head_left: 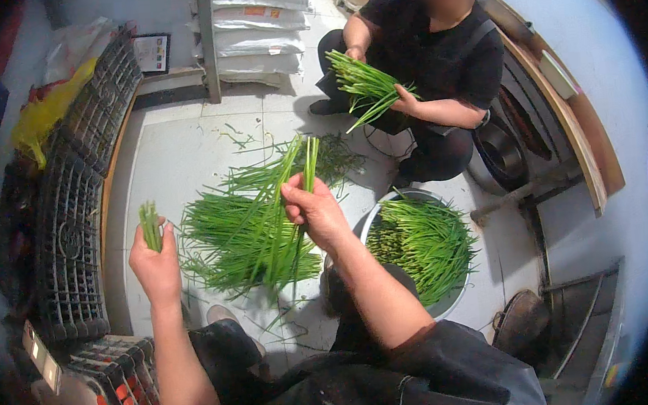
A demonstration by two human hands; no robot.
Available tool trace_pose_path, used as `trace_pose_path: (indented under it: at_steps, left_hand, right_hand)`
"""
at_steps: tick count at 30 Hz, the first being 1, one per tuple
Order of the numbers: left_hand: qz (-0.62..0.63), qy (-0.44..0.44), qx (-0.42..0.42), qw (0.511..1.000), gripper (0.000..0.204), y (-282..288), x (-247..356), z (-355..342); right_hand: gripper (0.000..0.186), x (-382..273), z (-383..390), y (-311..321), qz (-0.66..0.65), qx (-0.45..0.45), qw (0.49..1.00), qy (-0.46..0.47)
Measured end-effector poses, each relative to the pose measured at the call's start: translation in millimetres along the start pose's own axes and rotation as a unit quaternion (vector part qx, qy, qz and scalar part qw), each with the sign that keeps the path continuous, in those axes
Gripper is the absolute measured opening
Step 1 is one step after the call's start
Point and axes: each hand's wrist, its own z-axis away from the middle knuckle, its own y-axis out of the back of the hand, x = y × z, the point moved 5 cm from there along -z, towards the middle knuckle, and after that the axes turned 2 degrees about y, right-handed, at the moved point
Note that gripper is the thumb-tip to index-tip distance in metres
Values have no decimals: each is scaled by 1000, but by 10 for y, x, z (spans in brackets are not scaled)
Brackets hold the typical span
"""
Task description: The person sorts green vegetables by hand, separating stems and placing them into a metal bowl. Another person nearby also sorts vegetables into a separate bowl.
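My left hand [156, 270] is closed round a small bundle of green stalks, garlic chives [151, 225], whose cut ends stick up above the fist. In my right hand [317, 212] a few long chives are pinched, their pale ends up and their leaves trailing down. Below it on the floor spreads a large loose pile of chives [242, 232]. To the right of my right forearm stands a round tub [464, 287] packed with chives lying in bunches. Across from me a squatting person holds a thick bunch of chives [364, 81] in both hands.
Black plastic crates [76, 245] line the left side, with a yellow bag [47, 118] on them. White sacks [260, 17] are stacked at the back beside a metal post [209, 44]. A wooden shelf edge [561, 115] runs along the right. Chive scraps [239, 137] litter the floor.
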Motion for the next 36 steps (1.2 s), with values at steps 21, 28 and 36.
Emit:
trace_pose_path:
  at_steps: [21, 28, 36]
  left_hand:
    - [377, 239, -276, 851, 9, -556, 70, 364]
    - [439, 303, -84, 842, 19, -214, -189, 71]
    - [404, 253, -340, 811, 21, -531, 80, 361]
  right_hand:
    - [24, 352, 416, -651, 197, -306, 912, -188]
    - [27, 310, 474, -579, 210, -316, 901, -211]
    - [28, 329, 502, -604, 176, -343, 903, -191]
